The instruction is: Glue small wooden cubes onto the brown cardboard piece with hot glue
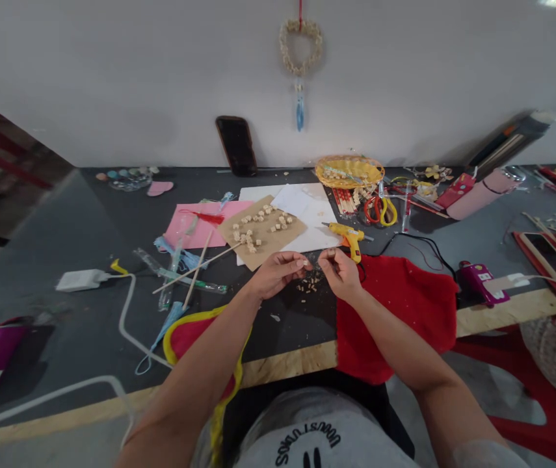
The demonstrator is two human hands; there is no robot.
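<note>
My left hand (280,273) is closed in a pinch on a small pale wooden piece, most of it behind the fingertips. Close by on the right, my right hand (340,273) is also pinched, and whatever it may hold is too small to make out. Below and between them, small wooden bits (308,286) lie scattered on the dark table. Just beyond my hands, several little wooden cube clusters (248,239) sit on a brown paper sheet (238,260). A yellow glue gun (348,235) lies beyond my right hand, its nozzle pointing left.
A red cloth (404,305) lies under my right forearm. Scissors (380,211) and a yellow basket (350,170) stand behind. Sticks (197,270) and blue tassels (173,318) lie left, near a white cable (124,312). A phone (236,146) leans on the wall; a heart-shaped ornament (282,49) hangs there.
</note>
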